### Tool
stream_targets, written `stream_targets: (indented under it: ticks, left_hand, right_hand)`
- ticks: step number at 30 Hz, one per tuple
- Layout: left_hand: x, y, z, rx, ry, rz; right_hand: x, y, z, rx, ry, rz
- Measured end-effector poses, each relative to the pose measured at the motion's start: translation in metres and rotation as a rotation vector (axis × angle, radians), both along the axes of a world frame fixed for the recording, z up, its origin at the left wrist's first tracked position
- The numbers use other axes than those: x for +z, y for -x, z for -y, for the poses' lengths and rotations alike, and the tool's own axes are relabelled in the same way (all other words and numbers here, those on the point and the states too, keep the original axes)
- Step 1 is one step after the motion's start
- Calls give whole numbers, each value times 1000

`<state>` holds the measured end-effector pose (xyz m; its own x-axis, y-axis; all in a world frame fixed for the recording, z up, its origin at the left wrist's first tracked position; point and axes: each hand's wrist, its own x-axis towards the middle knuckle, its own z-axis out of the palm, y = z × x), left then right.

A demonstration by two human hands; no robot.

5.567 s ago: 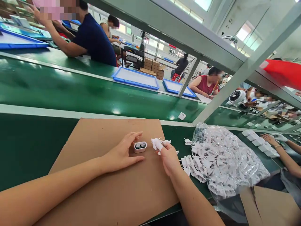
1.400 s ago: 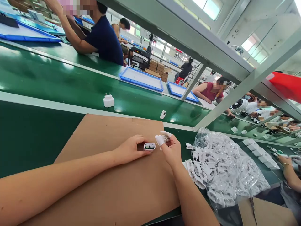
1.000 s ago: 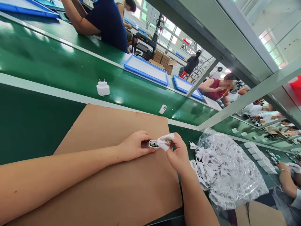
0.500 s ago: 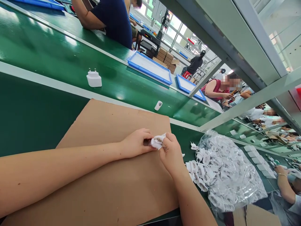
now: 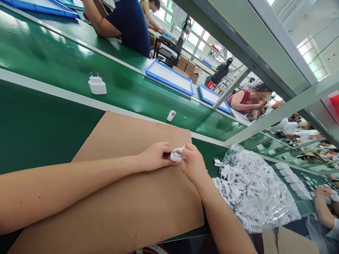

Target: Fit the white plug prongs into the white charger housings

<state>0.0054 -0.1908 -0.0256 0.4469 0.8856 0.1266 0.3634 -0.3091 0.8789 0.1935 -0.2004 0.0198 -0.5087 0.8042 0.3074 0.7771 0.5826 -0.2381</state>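
Over the brown cardboard sheet (image 5: 127, 197), my left hand (image 5: 156, 156) and my right hand (image 5: 192, 160) meet at a small white plastic part (image 5: 177, 155). Fingers of both hands are closed on it, the left from its left side and the right from its right side. Metal shows on the part's upper side, but its details are too small to tell. To the right of my right hand lies a clear plastic bag (image 5: 265, 190) full of white plug parts, some spilling out at its left edge.
A white plug adapter (image 5: 97, 85) and a smaller white piece (image 5: 171, 115) rest on the green conveyor (image 5: 127, 93). Blue-rimmed trays (image 5: 169, 78) stand beyond. A metal frame bar (image 5: 280, 107) slants across the right. Another person's hands (image 5: 323, 191) are at the far right.
The adapter and the smaller piece on the conveyor have shifted left. Both hands still hold the white part, which has turned slightly, and my right fingers have moved a little over it.
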Motion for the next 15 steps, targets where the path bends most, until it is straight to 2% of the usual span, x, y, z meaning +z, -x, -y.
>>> stream_targets:
  ticks: [6,9,12,15]
  left_hand:
    - [0,-1,2,22,-31,-20]
    - [6,-4,-8,46,-46,-73]
    - [16,-4,-39,184,-113,-166]
    - [24,-1,-85,375,-170,-387]
  right_hand:
    - [-14,1,8,-105,-7,-75]
    - [-7,-13,17,-124,-2,-155]
    - [12,-39,24,-310,-31,10]
    - [26,-60,25,-552,167,266]
